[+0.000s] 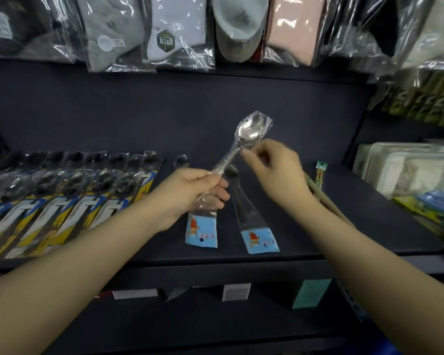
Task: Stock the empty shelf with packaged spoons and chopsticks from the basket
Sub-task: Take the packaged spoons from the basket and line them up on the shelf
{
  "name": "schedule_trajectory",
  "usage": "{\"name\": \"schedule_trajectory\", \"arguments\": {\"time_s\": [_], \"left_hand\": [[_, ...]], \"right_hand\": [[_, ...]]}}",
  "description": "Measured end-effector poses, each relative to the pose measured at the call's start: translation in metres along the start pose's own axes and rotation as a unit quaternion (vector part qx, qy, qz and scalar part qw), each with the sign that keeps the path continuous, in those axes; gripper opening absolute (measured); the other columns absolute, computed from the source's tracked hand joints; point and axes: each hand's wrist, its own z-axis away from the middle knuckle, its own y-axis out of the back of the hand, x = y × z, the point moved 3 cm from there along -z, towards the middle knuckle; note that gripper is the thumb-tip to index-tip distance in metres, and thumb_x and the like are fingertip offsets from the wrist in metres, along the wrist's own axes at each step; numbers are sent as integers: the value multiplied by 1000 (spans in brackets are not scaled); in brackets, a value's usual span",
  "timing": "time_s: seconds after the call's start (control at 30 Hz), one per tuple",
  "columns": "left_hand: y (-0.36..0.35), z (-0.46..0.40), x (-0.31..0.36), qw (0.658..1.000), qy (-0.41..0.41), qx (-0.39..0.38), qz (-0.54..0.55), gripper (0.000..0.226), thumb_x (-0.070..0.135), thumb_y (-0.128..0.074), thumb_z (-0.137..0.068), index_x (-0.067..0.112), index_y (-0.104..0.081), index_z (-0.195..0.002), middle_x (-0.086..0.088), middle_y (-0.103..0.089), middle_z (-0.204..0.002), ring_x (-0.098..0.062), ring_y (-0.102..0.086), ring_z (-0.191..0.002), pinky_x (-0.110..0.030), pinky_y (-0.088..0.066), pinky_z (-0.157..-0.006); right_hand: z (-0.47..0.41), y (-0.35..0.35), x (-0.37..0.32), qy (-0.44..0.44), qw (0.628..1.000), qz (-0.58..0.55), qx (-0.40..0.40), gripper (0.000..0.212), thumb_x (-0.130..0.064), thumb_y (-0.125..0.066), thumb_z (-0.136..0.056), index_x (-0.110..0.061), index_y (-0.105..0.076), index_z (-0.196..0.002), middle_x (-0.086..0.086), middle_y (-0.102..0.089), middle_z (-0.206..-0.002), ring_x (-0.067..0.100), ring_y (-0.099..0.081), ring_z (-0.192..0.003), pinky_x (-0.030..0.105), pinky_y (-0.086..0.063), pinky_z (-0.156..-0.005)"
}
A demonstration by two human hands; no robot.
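Left hand [195,190] grips the wrapped spoon [244,142] by its handle; right hand [274,172] pinches its neck above the shelf [280,254], bowl toward 1 o'clock. Slick film could slip, disturbing packets at 6 o'clock.

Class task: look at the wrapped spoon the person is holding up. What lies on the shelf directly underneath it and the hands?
Under the wrapped spoon lie two packaged spoons with blue cards on the dark shelf. The left hand covers the nearer one's handle; its bowl shows behind.

Single head-worn wide-angle view, looked forward and down from close above the dark shelf [267,252], faced its back panel, both forearms reached in from below
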Motion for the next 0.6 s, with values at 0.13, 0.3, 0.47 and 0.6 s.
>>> {"name": "schedule_trajectory", "arguments": {"time_s": [0.13,0.3,0.47,0.6], "left_hand": [[-18,16,-6,999,40,-14,32,22,19,-48,-93,7,-65,-86,0,-73,-65,-5,-63,-50,-15,-53,-52],[-30,31,-18,997,55,-23,54,18,20,-50,-91,13,-64,-100,-1,-73,-71,-5,-66,-62,-16,-53,-57],[-28,47,-24,999,36,-17,10,15,10,-58,-85,19,-66,-94,7,-71,-69,-1,-66,-68,-12,-50,-61],[-18,56,-16,993,-43,23,-109,13,12,-66,-80,26,-67,-79,10,-69,-70,2,-63,-68,-12,-48,-63]], "right_hand": [[4,-16,9,-213,894,-357,-169,23,-22,-50,-94,-12,-58,-76,-2,-60,-68,1,-46,-42,15,-35,-42],[8,-29,11,-259,863,-396,-180,26,-13,-50,-93,-13,-49,-68,2,-49,-58,4,-41,-36,15,-30,-34],[-1,-41,10,-319,835,-418,-163,22,-11,-45,-91,-13,-50,-70,3,-46,-59,5,-37,-30,15,-25,-30],[-4,-56,6,-352,809,-427,-201,26,-11,-44,-92,-11,-52,-67,3,-40,-59,3,-31,-26,12,-17,-29]]}}
